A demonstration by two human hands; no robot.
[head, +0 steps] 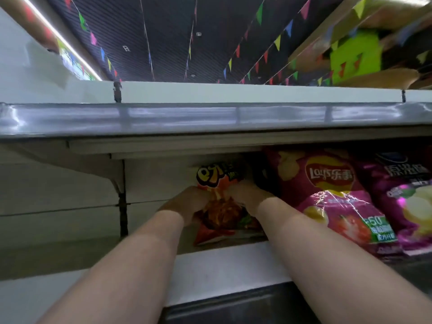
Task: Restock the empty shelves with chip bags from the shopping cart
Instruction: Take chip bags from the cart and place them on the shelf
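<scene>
orange chip bag (218, 206) | on shelf (224, 258), beside pink bags (332, 195) | left hand (189, 204), right hand (247, 195) fingers grip it

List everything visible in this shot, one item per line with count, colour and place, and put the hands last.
orange chip bag: one, orange and red, standing on the shelf between both hands
pink Lay's bag: one, magenta with a red and yellow logo, right of the orange bag
purple chip bag: one, purple, at the far right, beside the Lay's bag
upper shelf: one, grey-white, directly above the bags
pennant strings: several, multicoloured, hanging under the dark ceiling
cardboard boxes: blurred, brown, top right
left hand: one, grips the orange bag's left side
right hand: one, grips its right side
</scene>
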